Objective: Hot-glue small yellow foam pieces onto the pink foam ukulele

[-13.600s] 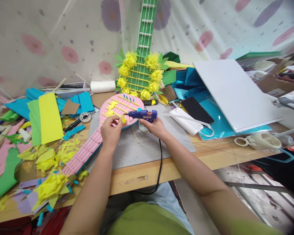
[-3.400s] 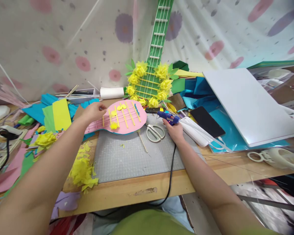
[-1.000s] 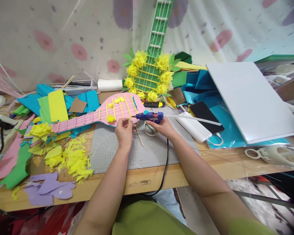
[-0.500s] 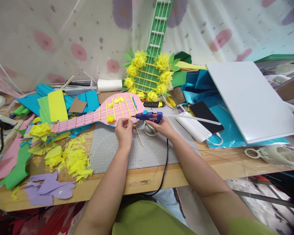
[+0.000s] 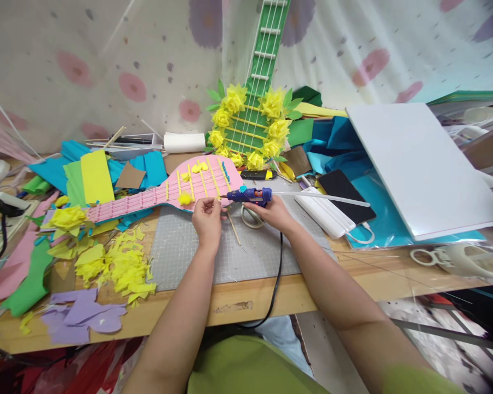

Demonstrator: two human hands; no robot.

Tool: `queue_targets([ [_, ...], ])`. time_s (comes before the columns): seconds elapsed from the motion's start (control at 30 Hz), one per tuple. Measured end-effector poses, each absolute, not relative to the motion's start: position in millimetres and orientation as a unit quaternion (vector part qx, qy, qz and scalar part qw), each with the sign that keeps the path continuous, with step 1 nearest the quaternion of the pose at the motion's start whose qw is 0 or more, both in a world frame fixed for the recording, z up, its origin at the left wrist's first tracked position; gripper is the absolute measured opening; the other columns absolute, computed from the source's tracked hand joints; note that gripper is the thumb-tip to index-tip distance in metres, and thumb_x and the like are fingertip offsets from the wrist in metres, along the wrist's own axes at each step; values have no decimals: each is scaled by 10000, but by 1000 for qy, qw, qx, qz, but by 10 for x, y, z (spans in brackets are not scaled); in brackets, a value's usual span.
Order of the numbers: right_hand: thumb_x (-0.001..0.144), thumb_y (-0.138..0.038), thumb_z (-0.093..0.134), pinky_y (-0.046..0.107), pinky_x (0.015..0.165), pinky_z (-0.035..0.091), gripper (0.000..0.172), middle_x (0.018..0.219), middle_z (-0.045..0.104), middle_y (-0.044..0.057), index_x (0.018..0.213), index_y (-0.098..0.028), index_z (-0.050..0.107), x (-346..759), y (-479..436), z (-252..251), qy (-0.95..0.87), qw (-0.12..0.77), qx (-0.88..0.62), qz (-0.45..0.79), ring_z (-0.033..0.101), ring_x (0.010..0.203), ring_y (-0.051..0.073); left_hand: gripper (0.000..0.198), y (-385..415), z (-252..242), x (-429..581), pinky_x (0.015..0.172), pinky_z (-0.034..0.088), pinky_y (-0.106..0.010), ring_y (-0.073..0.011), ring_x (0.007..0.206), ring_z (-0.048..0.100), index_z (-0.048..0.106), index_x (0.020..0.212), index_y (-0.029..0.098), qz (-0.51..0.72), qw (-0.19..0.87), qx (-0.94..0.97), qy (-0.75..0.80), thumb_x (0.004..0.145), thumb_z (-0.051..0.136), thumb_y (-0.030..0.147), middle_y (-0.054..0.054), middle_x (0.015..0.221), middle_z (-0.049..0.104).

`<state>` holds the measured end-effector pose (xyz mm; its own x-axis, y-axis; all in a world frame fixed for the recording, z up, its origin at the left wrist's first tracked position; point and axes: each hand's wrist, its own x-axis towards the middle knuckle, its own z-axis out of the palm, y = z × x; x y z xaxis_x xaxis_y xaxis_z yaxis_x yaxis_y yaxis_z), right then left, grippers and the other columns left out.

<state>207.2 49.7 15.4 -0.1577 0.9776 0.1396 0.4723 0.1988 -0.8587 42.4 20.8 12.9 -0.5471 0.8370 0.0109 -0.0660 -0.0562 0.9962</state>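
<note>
My right hand [image 5: 273, 213] grips a blue hot glue gun [image 5: 250, 196], with a long clear glue stick [image 5: 324, 197] sticking out of its back. Its nozzle points left, close to the fingertips of my left hand [image 5: 207, 219]. Those fingers are pinched together; a yellowish speck shows at their tips, too small to name. Just beyond them lies a pink paper guitar [image 5: 197, 183] with yellow strips, small yellow petals and a round yellow tuft [image 5: 184, 198] on its body. Under my hands is a grey cutting mat [image 5: 181, 257], and scissors [image 5: 252, 218] lie partly hidden below the glue gun.
A green paper guitar [image 5: 246, 128] ringed with yellow flowers leans at the back. Yellow scraps [image 5: 127, 262] and purple paper [image 5: 84, 314] lie left. A phone [image 5: 345, 191], a white power bank [image 5: 326, 213], a white board [image 5: 427, 169] and tape [image 5: 482, 260] are at right. A black cord [image 5: 277, 284] hangs over the edge.
My left hand has shifted very slightly left. The glue gun's nozzle stays close to its fingertips, and the rest looks the same.
</note>
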Motion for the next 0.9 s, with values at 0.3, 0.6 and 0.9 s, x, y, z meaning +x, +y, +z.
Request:
queue_targets([
  [0.3,694,-549,660,318,685,495,416,736,694,37,865,-174,707,2109,509,165,-696,351,-541,316,632,702,201,117,226,101,423,413,478,-200,-111,522,621,549,778,168,680,358,303,563,709,612,238,5,681,634],
  [0.6,693,-567,636,379,773,501,437,794,717,106,815,-154,710,2523,794,74,-597,419,-649,215,667,816,264,247,211,257,479,490,499,-213,-148,607,676,546,801,164,727,436,217,484,627,698,251,-28,755,686],
  [0.9,759,-580,587,372,786,478,513,944,703,149,1011,-145,688,2524,790,47,-643,246,-698,197,645,925,281,306,138,428,493,574,497,-225,-141,698,663,535,757,174,722,507,138,451,546,752,217,-13,767,668],
])
